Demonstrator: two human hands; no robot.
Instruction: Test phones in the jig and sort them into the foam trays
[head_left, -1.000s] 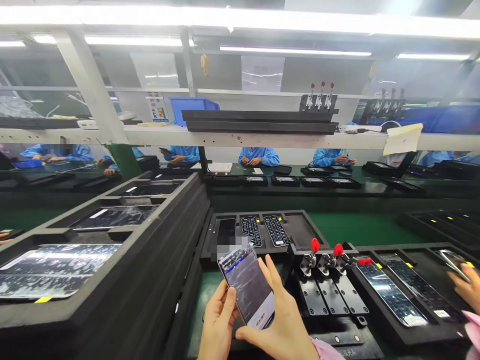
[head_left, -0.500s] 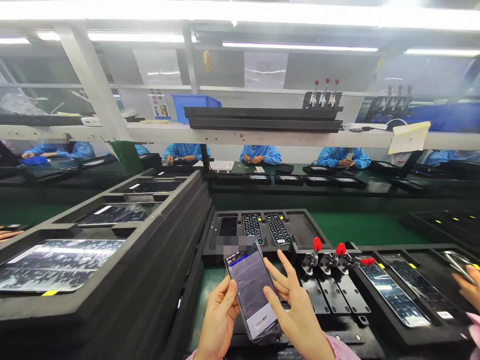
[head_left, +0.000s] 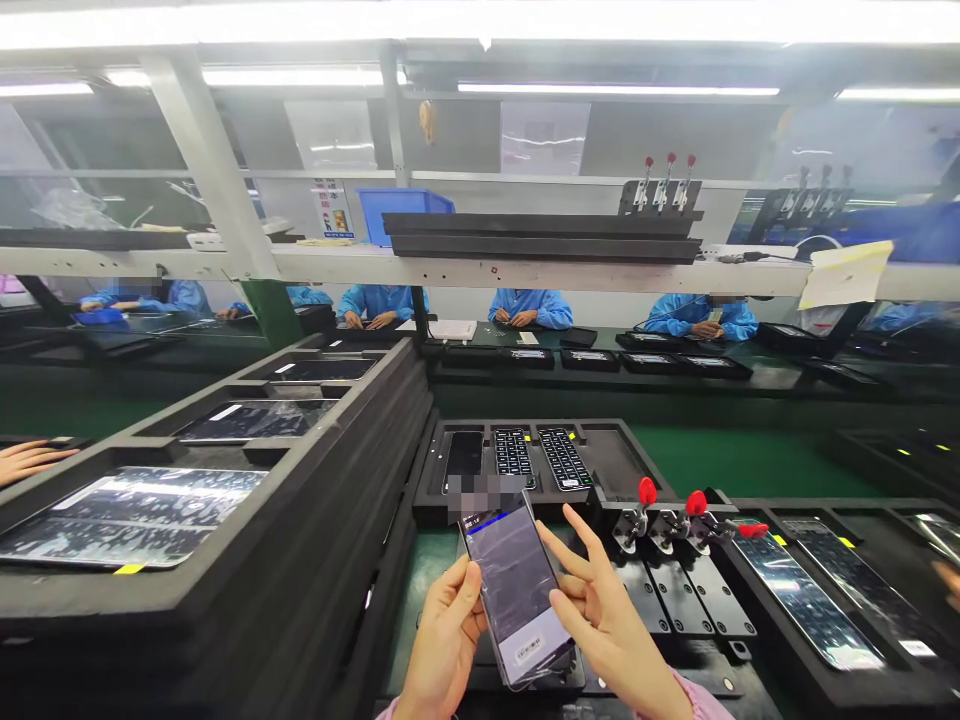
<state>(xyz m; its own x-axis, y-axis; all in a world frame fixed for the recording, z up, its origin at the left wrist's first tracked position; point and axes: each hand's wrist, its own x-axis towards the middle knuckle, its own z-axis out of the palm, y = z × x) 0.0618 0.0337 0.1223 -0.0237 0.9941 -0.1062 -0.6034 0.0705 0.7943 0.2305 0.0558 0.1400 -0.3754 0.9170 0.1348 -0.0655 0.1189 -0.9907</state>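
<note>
Shifted to the right edge of the smartphone (head_left: 516, 588), my right hand (head_left: 606, 612) spreads its fingers, my left hand (head_left: 448, 622) clamping the left.

The right hand (head_left: 600, 605) and left hand (head_left: 444, 625) are bare, with slender fingers. A pale pink sleeve (head_left: 699, 698), slightly rumpled, rings the right wrist at bottom right of centre; a pink sliver of left cuff (head_left: 387, 711) shows at the bottom edge.
</note>
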